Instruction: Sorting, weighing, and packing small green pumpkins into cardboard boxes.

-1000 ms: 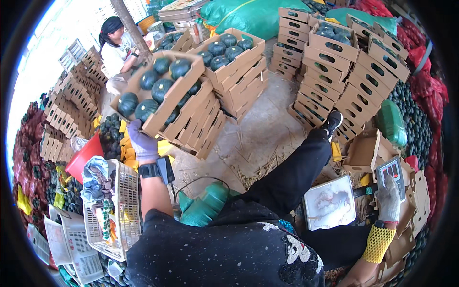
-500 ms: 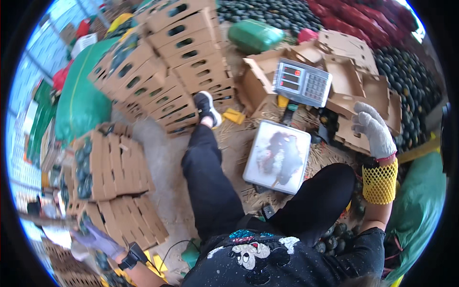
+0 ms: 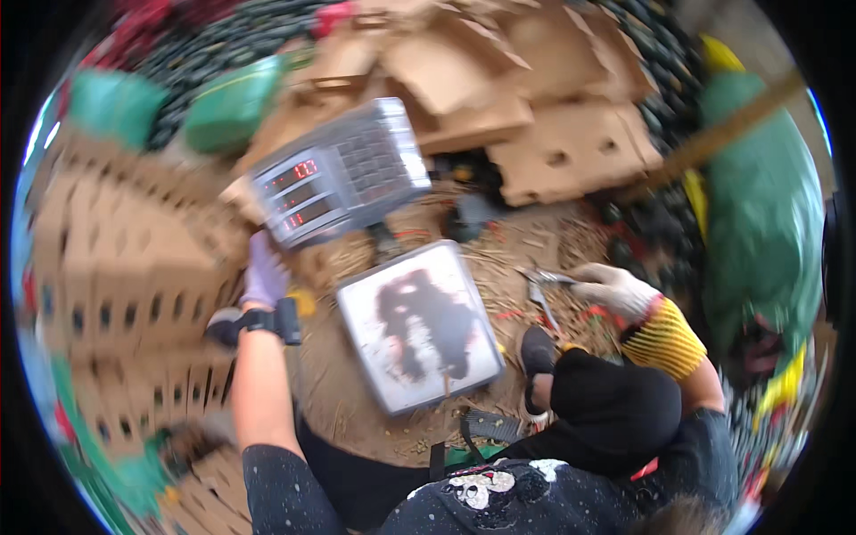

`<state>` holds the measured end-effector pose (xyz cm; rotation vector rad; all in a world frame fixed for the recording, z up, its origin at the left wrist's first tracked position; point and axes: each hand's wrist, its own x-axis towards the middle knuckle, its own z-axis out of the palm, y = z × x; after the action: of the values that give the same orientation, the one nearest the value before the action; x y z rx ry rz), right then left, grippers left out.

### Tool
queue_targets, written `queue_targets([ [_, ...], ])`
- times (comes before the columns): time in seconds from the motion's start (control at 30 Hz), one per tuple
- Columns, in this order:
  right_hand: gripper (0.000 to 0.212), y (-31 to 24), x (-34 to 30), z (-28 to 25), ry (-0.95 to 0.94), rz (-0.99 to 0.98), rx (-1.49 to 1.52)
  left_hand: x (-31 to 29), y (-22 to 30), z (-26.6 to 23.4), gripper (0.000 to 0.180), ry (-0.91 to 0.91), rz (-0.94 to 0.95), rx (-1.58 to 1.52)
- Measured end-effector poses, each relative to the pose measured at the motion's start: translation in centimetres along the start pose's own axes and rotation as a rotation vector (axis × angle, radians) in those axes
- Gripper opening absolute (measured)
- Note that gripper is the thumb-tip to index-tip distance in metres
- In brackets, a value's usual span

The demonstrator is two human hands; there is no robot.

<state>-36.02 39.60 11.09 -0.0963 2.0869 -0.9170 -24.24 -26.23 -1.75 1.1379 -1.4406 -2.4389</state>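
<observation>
1 tool (image 3: 543,300) is right of the scale (image 3: 423,325), at the half-curled right hand (image 3: 615,290); left hand (image 3: 265,273): left of scale; both grips unclear.

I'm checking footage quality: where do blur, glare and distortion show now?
Head view: motion blur smears the grey rectangular scale console and open brown cardboard boxes; head view: bright glare at the left rim; head view: fisheye bending, dark border.

Scale (image 3: 419,330) on floor (image 3: 328,379) (straw (image 3: 548,236) around)
</observation>
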Motion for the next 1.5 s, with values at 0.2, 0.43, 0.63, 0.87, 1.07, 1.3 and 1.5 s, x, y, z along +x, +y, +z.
queue_targets([
  [0.2,0.059,8.1,4.9,5.6,-0.065,0.043,0.058,7.4,1.2,-9.8,0.067,0.078,0.38,0.982],
  [0.43,0.046,17.0,5.7,1.0,0.759,-0.047,0.07,-11.3,3.4,-3.3,0.063,0.199,0.816,0.774],
  [0.63,0.049,25.8,10.7,-8.2,0.88,0.338,-0.054,-26.0,-7.3,7.7,0.064,0.251,0.376,0.498],
  [0.87,0.092,27.1,10.8,-6.7,0.86,0.295,0.044,-33.4,-20.5,4.4,0.041,-0.015,0.258,1.528],
  [1.07,0.043,23.4,8.7,-2.6,0.452,-0.429,2.001,-28.9,-21.0,8.7,0.051,-0.557,0.262,1.875],
  [1.3,0.054,19.9,10.1,1.8,0.074,-0.516,2.094,-27.2,-19.3,11.6,0.054,-0.549,0.279,1.956],
  [1.5,0.057,16.0,11.5,5.2,0.146,-0.314,1.625,-26.3,-15.4,15.1,0.051,-0.234,0.248,1.576],
])
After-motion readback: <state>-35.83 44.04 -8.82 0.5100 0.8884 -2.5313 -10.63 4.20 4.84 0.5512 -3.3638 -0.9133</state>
